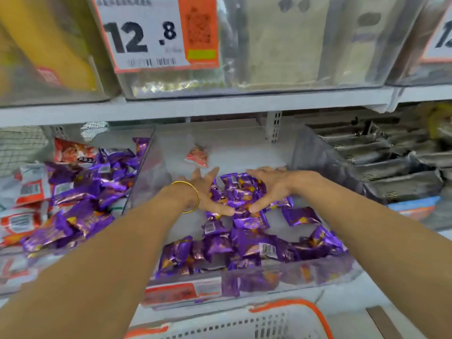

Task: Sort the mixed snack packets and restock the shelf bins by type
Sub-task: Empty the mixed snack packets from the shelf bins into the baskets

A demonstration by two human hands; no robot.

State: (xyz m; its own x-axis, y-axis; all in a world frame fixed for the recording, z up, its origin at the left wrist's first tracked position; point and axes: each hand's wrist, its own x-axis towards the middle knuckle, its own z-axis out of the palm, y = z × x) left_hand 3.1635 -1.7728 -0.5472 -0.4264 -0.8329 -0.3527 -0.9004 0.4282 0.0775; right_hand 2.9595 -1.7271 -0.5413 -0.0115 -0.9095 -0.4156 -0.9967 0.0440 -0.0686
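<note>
Middle bin [244, 145] part-filled with purple packets [247, 243], most along front wall. Left hand [208, 192], gold bangle [195, 192] at wrist, and right hand [271, 189] both spread, fingers fairly straight, cupping small heap of purple packets from either side, thumbs nearly meeting. Stray red packet [197, 156] at back of same bin. Left bin [137, 192] holds purple and red-white mixed: sorting judged well short of done. Basket [305, 311] below.
</note>
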